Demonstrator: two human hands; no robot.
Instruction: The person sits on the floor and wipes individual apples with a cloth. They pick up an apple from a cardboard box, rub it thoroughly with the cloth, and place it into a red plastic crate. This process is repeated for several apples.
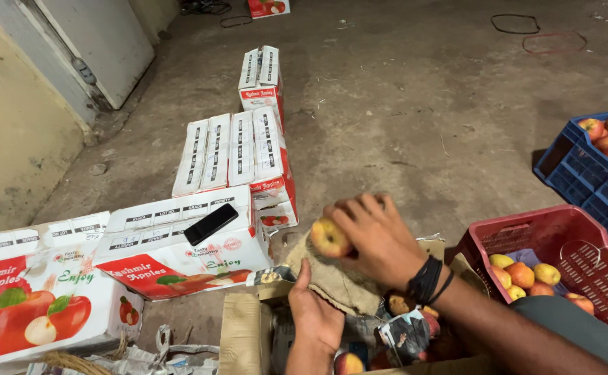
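Note:
My right hand (377, 239) grips a yellow-red apple (328, 238) and holds it over a piece of brown burlap (335, 281). The burlap is draped across an open cardboard box (241, 333) at the bottom centre. My left hand (313, 316) rests on the box with its fingers against the lower edge of the burlap. Inside the box, more apples (349, 362) lie among crumpled newspaper (407, 333). A dark band sits on my right wrist.
Closed white-and-red apple cartons (179, 243) lie on the concrete floor to the left and ahead, one with a black phone (211, 223) on top. A red crate (561, 239) and a blue crate (585, 170) of apples stand at the right.

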